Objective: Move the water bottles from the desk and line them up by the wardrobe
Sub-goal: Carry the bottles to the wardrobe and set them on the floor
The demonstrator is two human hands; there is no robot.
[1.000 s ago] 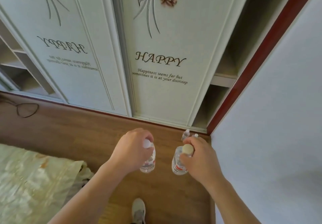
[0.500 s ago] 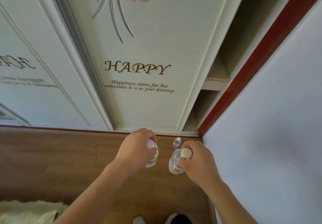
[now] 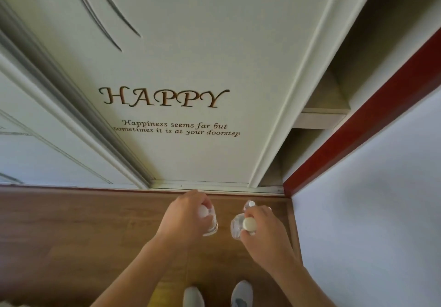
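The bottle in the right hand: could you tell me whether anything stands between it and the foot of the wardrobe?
Yes: another bottle already stands on the wooden floor just beyond the right hand and its held bottle, near the wardrobe track.

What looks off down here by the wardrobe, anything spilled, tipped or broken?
Nothing stands out. The left hand and the right hand each grip a capped water bottle, left bottle and right bottle, above a dry wooden floor. Another bottle sits near the wardrobe rail, its cap on.
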